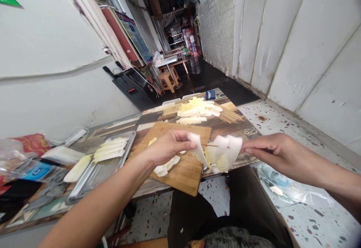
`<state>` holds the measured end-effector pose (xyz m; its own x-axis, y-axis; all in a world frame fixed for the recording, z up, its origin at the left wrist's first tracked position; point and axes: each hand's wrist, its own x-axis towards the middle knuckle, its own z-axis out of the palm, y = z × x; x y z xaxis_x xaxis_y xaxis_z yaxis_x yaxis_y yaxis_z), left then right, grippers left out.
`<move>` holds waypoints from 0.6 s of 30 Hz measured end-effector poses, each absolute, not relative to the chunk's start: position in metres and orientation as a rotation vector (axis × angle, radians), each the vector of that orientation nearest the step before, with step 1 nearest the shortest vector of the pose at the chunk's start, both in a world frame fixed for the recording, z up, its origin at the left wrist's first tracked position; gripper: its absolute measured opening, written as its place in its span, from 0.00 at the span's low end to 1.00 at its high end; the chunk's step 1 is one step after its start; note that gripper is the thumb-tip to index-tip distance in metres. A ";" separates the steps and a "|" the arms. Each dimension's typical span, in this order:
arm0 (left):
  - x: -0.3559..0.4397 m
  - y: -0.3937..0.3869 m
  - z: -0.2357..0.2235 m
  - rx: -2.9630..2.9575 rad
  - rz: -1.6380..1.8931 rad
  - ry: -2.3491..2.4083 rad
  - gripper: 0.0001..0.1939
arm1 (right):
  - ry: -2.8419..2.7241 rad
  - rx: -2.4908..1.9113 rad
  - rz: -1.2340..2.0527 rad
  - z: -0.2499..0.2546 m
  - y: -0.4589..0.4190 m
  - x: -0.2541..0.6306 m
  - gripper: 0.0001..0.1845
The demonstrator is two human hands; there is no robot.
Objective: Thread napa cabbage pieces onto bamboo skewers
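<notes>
My left hand (166, 147) pinches a pale cabbage piece (197, 148) above a wooden cutting board (183, 171). My right hand (272, 151) pinches a thin bamboo skewer (212, 145) that carries folded cabbage pieces (225, 152). The skewer tip points at the piece in my left hand. More cut cabbage (166, 165) lies on the board under my left hand.
A metal tray (98, 173) with finished skewers sits at the left. A pile of cabbage (197, 109) and loose bamboo skewers (229, 117) lie at the table's far end, beside a cleaver (152, 118). Plastic bags lie at left and at right on the floor.
</notes>
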<state>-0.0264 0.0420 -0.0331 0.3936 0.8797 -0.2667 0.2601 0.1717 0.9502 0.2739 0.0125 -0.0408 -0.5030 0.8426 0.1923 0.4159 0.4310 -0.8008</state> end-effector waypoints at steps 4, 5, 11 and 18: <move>-0.026 0.042 -0.032 1.423 0.594 1.153 0.15 | -2.141 -1.053 1.024 -0.035 0.012 0.273 0.14; -0.026 0.041 -0.032 1.433 0.595 1.159 0.15 | -2.148 -1.050 1.033 -0.034 0.012 0.273 0.14; -0.024 0.040 -0.033 1.424 0.597 1.124 0.12 | -2.232 -1.041 1.018 -0.036 0.017 0.277 0.13; -0.019 0.038 -0.035 1.394 0.653 1.137 0.13 | -2.221 -1.022 1.042 -0.037 0.020 0.277 0.12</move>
<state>-0.0188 0.0383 -0.0354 0.3727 0.8997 -0.2274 0.2570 0.1353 0.9569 0.2768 0.0198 -0.0367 -0.6062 0.7884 0.1047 0.4231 0.4312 -0.7969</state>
